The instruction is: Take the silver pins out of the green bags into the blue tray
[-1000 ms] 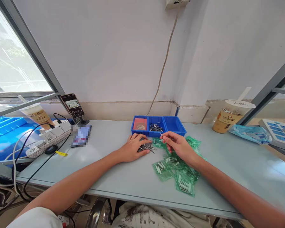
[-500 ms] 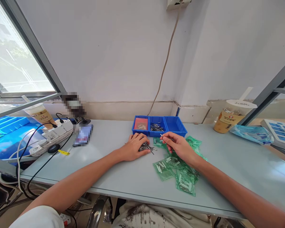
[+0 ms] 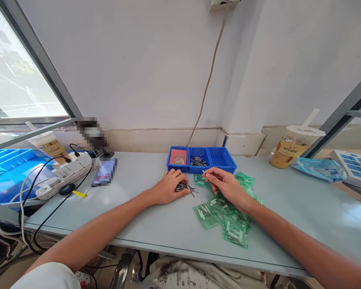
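My left hand (image 3: 167,187) rests on the table beside a loose pile of thin metal pins (image 3: 185,187). Its fingers curve around the far side of the pile and its thumb lies apart along the near side, so part of the pile is hidden. Between thumb and fingertips, my right hand (image 3: 224,182) pinches a small thin pin (image 3: 203,172), pale at the visible end. Under and around the right hand lie several green plastic bags (image 3: 235,231) with pins and white pieces inside. Just beyond both hands stands a blue three-compartment tray (image 3: 225,169).
A reddish packet (image 3: 178,157) fills the tray's left compartment; loose pins (image 3: 198,161) lie in the middle one. At left are a phone (image 3: 104,171), a power strip (image 3: 69,172) with cables and a drink cup (image 3: 51,146). Another cup (image 3: 294,147) and a blue packet (image 3: 319,170) stand at right.
Both hands keep almost the same place and grip. The whole view has shifted very slightly.
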Motion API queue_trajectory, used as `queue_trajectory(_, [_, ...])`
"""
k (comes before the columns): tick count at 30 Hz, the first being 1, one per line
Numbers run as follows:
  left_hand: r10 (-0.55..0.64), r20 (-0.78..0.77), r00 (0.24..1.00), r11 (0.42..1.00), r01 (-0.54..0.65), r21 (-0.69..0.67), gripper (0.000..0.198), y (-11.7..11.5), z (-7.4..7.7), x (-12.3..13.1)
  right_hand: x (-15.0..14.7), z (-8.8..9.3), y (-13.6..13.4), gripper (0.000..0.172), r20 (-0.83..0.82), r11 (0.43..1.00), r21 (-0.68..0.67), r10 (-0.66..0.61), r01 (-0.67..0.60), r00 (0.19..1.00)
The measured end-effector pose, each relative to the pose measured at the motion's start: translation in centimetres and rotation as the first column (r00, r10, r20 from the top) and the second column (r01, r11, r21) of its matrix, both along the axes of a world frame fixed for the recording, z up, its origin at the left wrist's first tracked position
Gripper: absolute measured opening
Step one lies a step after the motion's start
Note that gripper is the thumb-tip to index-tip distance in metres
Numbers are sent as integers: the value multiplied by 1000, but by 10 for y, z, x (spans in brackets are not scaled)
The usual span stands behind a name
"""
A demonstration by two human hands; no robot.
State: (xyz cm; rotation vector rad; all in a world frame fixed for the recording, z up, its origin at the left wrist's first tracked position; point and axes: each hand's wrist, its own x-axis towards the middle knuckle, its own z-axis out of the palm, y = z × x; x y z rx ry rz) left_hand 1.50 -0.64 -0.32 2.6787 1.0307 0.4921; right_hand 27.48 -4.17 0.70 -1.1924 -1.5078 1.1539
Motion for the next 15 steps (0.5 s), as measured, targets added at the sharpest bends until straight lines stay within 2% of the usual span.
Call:
queue_trajectory(9, [-19, 41, 999, 1000, 19, 1, 33, 0, 0, 0, 2, -6, 3, 42, -21, 1000, -15, 21, -21, 1000])
queue_trajectory(15, [-66, -1, 998, 998, 66, -9, 37, -1, 2, -1, 1, -5, 3, 44, -32, 1000, -14, 7, -7, 999])
